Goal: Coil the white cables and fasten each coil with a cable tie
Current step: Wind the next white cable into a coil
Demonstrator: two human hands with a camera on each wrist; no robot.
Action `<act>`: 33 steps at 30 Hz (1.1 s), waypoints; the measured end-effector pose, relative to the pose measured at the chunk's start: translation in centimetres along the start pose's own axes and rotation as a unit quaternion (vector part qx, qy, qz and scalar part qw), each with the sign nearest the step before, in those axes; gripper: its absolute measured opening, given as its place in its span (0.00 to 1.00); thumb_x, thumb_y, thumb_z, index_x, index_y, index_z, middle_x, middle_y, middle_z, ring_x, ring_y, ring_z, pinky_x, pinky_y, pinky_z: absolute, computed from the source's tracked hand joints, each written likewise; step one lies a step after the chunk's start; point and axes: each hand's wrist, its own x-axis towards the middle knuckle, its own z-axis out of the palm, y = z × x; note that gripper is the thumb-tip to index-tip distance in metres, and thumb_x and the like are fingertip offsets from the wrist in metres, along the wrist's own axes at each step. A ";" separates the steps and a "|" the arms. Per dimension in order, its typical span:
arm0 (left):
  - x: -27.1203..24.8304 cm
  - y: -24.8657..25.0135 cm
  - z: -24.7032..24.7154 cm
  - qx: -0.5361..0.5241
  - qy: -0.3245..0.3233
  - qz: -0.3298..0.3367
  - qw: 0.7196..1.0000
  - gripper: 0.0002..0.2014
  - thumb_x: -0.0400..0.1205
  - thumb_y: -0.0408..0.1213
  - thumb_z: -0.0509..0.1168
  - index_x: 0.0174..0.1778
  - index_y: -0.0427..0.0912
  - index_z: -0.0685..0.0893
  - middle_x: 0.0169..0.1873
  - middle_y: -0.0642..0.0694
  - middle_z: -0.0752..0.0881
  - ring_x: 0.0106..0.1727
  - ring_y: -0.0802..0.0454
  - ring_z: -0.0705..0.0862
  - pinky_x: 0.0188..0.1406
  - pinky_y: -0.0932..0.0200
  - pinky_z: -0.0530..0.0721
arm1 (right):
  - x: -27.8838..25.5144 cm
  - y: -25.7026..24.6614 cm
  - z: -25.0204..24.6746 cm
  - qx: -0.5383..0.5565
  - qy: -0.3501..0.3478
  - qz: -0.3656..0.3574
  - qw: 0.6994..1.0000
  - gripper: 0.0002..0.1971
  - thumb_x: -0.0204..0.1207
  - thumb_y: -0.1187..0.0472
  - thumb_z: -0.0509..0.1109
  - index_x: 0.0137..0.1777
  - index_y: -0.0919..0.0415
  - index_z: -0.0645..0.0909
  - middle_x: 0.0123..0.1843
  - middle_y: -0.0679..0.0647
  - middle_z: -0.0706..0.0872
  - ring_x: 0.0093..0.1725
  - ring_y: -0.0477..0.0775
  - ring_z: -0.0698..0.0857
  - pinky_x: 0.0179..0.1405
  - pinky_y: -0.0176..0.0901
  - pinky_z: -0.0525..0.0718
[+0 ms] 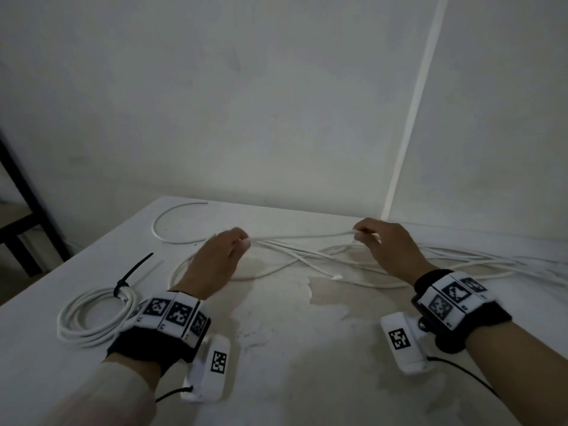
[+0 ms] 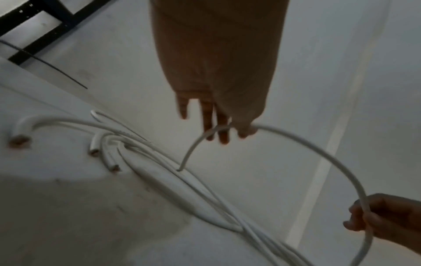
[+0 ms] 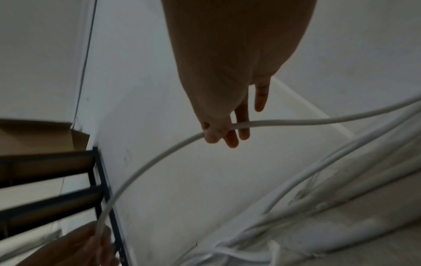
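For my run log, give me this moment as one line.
left hand: pinches white cable | right hand: pinches same cable | finished coil: tied with black cable tie | loose cables: uncoiled

Black wristbands (image 1: 159,348), checkered white tags; sleeve (image 1: 101,395) perhaps cream.

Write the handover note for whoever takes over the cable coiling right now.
Left hand pinches a white cable near its end; right hand grips the same cable further along, stretched between them above the table.
Done: one coil at the left, fastened with a black cable tie.
Left: form this cable into loops and tie it, then the loose cables on the right. No spare tie is clearly visible.
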 end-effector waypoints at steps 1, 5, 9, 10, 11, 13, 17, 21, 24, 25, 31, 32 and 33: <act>0.0 1.0 -0.2 -0.041 0.038 0.011 0.998 0.08 0.85 0.41 0.57 0.44 0.42 0.77 0.33 0.51 0.78 0.35 0.50 0.78 0.36 0.55 0.72 | -0.4 0.2 -0.5 0.025 0.024 0.003 0.999 0.05 0.78 0.63 0.67 0.47 0.64 0.83 0.41 0.61 0.88 0.43 0.63 0.84 0.44 0.44 0.77; 0.2 4.4 -0.5 -0.096 0.057 0.048 0.993 0.09 0.85 0.40 0.57 0.45 0.39 0.78 0.29 0.54 0.74 0.33 0.50 0.75 0.35 0.50 0.80 | -1.0 0.7 -2.5 0.076 0.094 0.010 0.993 0.05 0.79 0.64 0.65 0.47 0.64 0.82 0.41 0.59 0.88 0.39 0.51 0.84 0.36 0.24 0.72; 0.0 5.4 -0.4 -0.078 0.037 0.048 0.995 0.08 0.85 0.35 0.57 0.43 0.40 0.80 0.30 0.55 0.74 0.31 0.57 0.73 0.33 0.71 0.72 | -1.0 1.0 -5.0 0.084 0.123 0.016 0.989 0.05 0.81 0.65 0.62 0.45 0.59 0.79 0.41 0.55 0.86 0.33 0.37 0.80 0.33 0.19 0.72; -0.2 5.4 -0.5 -0.076 0.025 0.032 0.996 0.10 0.85 0.34 0.57 0.40 0.43 0.80 0.30 0.54 0.75 0.32 0.56 0.73 0.33 0.71 0.71 | -1.0 1.2 -5.8 0.090 0.133 0.023 0.987 0.06 0.81 0.65 0.62 0.45 0.60 0.79 0.42 0.54 0.86 0.34 0.39 0.81 0.33 0.20 0.72; -0.5 5.2 -0.7 -0.081 0.009 0.008 0.997 0.12 0.85 0.35 0.56 0.36 0.45 0.79 0.29 0.52 0.75 0.32 0.54 0.73 0.32 0.70 0.70 | -0.9 1.4 -6.6 0.097 0.143 0.035 0.984 0.06 0.81 0.66 0.61 0.46 0.61 0.80 0.42 0.54 0.85 0.40 0.47 0.84 0.35 0.22 0.73; -1.0 5.4 -1.1 -0.124 -0.022 -0.043 0.991 0.16 0.86 0.37 0.55 0.31 0.45 0.76 0.26 0.48 0.73 0.29 0.51 0.71 0.30 0.64 0.70 | -0.9 2.0 -8.0 0.107 0.152 0.062 0.981 0.08 0.81 0.66 0.60 0.49 0.62 0.81 0.43 0.55 0.84 0.48 0.60 0.84 0.38 0.27 0.75; -1.5 8.0 -2.3 -0.285 -0.033 -0.093 0.953 0.15 0.85 0.33 0.55 0.29 0.41 0.71 0.22 0.51 0.68 0.25 0.54 0.65 0.25 0.64 0.68 | -1.4 2.3 -8.6 0.051 0.106 0.068 0.991 0.12 0.82 0.67 0.58 0.54 0.66 0.83 0.44 0.57 0.81 0.45 0.57 0.81 0.37 0.28 0.72; -1.4 10.7 -2.7 -0.313 -0.049 -0.070 0.946 0.12 0.84 0.31 0.55 0.35 0.38 0.78 0.22 0.51 0.74 0.22 0.58 0.72 0.28 0.62 0.78 | -1.7 1.7 -7.7 0.024 0.078 0.048 0.996 0.13 0.83 0.68 0.56 0.57 0.69 0.82 0.48 0.61 0.82 0.43 0.51 0.76 0.34 0.27 0.69; -1.5 11.5 -2.8 -0.368 -0.060 -0.104 0.922 0.17 0.86 0.33 0.49 0.32 0.37 0.75 0.16 0.53 0.66 0.16 0.59 0.61 0.15 0.67 0.63 | -1.8 1.4 -7.4 0.017 0.046 0.061 0.997 0.14 0.83 0.66 0.55 0.61 0.67 0.81 0.41 0.54 0.81 0.35 0.45 0.74 0.33 0.22 0.70; -1.5 11.8 -2.8 -0.383 -0.061 -0.109 0.915 0.17 0.86 0.33 0.48 0.32 0.37 0.74 0.15 0.54 0.65 0.15 0.60 0.59 0.14 0.69 0.59 | -1.8 1.3 -7.5 0.022 0.046 0.070 0.996 0.15 0.84 0.66 0.55 0.62 0.67 0.80 0.36 0.49 0.78 0.33 0.42 0.72 0.31 0.21 0.71; -1.8 12.5 -3.6 -0.440 -0.037 -0.095 0.892 0.16 0.87 0.36 0.49 0.35 0.39 0.74 0.17 0.55 0.65 0.16 0.62 0.58 0.14 0.70 0.58 | -1.4 1.8 -8.1 0.084 0.101 0.100 0.986 0.03 0.82 0.62 0.60 0.48 0.61 0.70 0.36 0.56 0.80 0.38 0.57 0.79 0.33 0.38 0.73; -1.7 12.7 -3.7 -0.451 -0.027 -0.096 0.887 0.16 0.87 0.36 0.49 0.35 0.40 0.74 0.17 0.55 0.64 0.16 0.62 0.58 0.14 0.70 0.58 | -1.4 1.8 -7.9 0.071 0.099 0.094 0.988 0.04 0.81 0.62 0.60 0.46 0.62 0.71 0.36 0.56 0.80 0.37 0.56 0.77 0.33 0.39 0.73; -1.6 12.9 -3.7 -0.464 -0.016 -0.101 0.880 0.16 0.87 0.37 0.49 0.35 0.40 0.73 0.17 0.56 0.64 0.16 0.62 0.58 0.13 0.70 0.58 | -1.5 1.6 -7.6 0.061 0.092 0.088 0.990 0.05 0.81 0.63 0.61 0.44 0.62 0.72 0.35 0.56 0.79 0.36 0.55 0.75 0.33 0.41 0.72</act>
